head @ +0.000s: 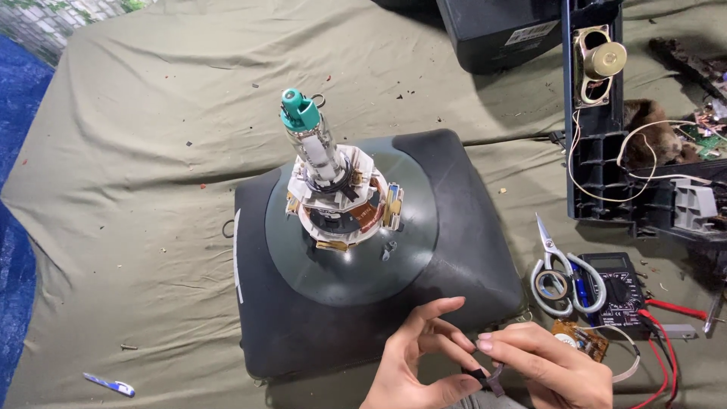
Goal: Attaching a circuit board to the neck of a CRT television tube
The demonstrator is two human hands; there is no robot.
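Two bare hands pinched one small dark strip at the picture tube's near edge.

The left hand and right hand each gripped an end of the dark strip, its long axis running left to right. Beyond lay one glossy black picture tube, its glass neck pointing up; to the right, one pair of white-handled scissors and one black multimeter.

Cloth left free; scissors, multimeter crowd right.
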